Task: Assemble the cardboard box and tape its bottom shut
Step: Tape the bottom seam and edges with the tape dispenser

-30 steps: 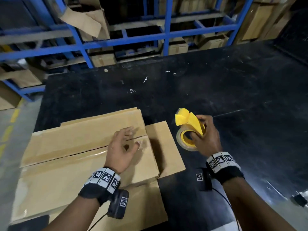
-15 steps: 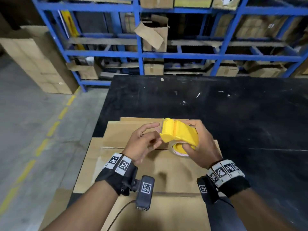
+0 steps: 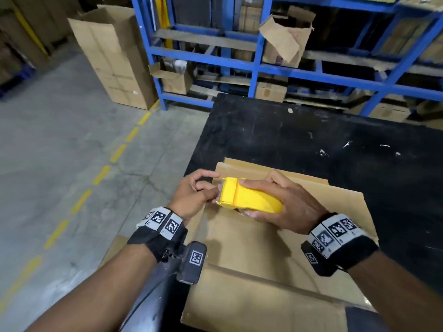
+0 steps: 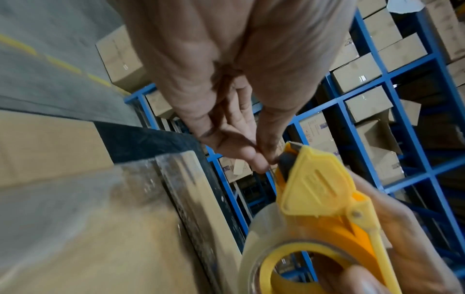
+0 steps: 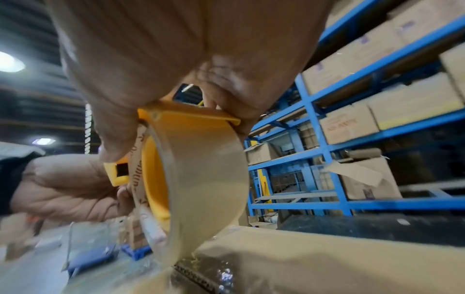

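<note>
A flattened cardboard box [image 3: 263, 248] lies on the black table [image 3: 311, 130], with clear tape on some flaps. Over its far left end my right hand [image 3: 287, 202] grips a yellow tape dispenser [image 3: 249, 197] from above, fingers wrapped round its body. The clear tape roll [image 5: 208, 179] hangs just above the box [image 5: 327, 258]. My left hand [image 3: 196, 192] is at the dispenser's front. Its thumb and forefinger [image 4: 261, 159] pinch the tape end at the mouth of the dispenser [image 4: 317, 185].
The box lies at the table's left edge, with grey floor and a dashed yellow line [image 3: 103, 173] beyond. Blue racks [image 3: 254, 65] with cartons stand behind the table. A tall carton [image 3: 115, 56] stands on the floor at far left.
My right hand carried the dispenser from the right of the box to over its left end. My left hand lifted off the cardboard and took the tape end.
</note>
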The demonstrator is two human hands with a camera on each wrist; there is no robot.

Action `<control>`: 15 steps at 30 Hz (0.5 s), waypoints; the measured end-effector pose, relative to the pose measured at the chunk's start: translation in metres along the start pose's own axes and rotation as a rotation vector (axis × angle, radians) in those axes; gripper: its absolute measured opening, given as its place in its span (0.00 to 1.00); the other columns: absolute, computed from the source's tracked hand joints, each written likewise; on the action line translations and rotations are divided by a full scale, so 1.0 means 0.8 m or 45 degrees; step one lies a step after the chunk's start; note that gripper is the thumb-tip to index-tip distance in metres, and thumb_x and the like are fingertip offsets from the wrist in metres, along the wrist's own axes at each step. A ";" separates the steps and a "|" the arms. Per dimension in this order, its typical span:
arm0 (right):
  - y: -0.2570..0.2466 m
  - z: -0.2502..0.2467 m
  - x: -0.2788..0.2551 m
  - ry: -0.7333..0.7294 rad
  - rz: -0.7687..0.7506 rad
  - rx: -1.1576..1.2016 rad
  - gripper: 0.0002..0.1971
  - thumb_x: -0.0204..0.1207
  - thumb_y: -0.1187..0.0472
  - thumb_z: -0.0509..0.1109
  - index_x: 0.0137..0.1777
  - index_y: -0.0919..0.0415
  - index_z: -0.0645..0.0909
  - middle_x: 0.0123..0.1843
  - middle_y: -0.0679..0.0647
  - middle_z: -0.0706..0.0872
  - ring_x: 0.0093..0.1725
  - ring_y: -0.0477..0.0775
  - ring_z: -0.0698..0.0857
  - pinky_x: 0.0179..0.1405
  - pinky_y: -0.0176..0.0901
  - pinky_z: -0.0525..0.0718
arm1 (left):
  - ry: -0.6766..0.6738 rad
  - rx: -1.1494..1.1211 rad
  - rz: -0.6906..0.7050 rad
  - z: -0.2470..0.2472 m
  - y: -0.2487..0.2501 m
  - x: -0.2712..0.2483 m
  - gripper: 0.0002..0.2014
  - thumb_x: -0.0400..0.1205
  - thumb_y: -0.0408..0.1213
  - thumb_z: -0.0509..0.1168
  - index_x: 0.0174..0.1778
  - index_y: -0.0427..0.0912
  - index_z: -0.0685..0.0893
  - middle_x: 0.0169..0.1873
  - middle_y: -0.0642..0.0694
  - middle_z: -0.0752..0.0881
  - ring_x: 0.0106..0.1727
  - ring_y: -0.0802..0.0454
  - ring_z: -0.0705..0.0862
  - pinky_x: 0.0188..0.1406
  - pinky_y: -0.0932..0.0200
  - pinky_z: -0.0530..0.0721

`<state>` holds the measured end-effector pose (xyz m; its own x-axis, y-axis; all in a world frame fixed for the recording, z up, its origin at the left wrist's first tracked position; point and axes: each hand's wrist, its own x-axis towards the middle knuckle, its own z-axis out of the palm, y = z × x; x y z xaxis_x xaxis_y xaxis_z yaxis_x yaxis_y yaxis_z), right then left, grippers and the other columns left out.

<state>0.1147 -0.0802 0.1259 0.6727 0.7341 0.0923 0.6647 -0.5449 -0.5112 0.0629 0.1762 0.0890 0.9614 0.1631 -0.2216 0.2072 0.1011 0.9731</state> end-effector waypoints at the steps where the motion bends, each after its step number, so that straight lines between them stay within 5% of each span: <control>1: 0.000 -0.002 0.008 -0.033 -0.026 -0.043 0.36 0.71 0.34 0.74 0.78 0.25 0.66 0.54 0.44 0.71 0.50 0.48 0.79 0.49 0.39 0.79 | 0.025 0.004 0.000 -0.010 0.001 0.004 0.19 0.76 0.20 0.76 0.62 0.34 0.85 0.28 0.44 0.92 0.30 0.51 0.88 0.37 0.57 0.88; 6: 0.024 -0.025 0.012 -0.016 0.038 -0.145 0.33 0.70 0.32 0.73 0.76 0.21 0.67 0.53 0.44 0.69 0.49 0.45 0.76 0.46 0.31 0.71 | 0.162 -0.005 -0.037 -0.088 -0.005 0.023 0.15 0.77 0.23 0.77 0.58 0.39 0.86 0.30 0.41 0.93 0.29 0.53 0.89 0.35 0.63 0.87; 15: 0.052 0.015 0.025 -0.275 0.030 -0.261 0.35 0.71 0.28 0.65 0.78 0.18 0.59 0.53 0.44 0.67 0.47 0.49 0.78 0.50 0.41 0.80 | 0.160 0.030 -0.165 -0.110 -0.069 0.044 0.16 0.77 0.21 0.76 0.60 0.31 0.85 0.29 0.39 0.92 0.28 0.53 0.90 0.36 0.61 0.90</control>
<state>0.1520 -0.0835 0.0958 0.6187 0.7774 -0.1132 0.7162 -0.6173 -0.3255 0.0689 0.2629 0.0218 0.8964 0.2719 -0.3501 0.3336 0.1064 0.9367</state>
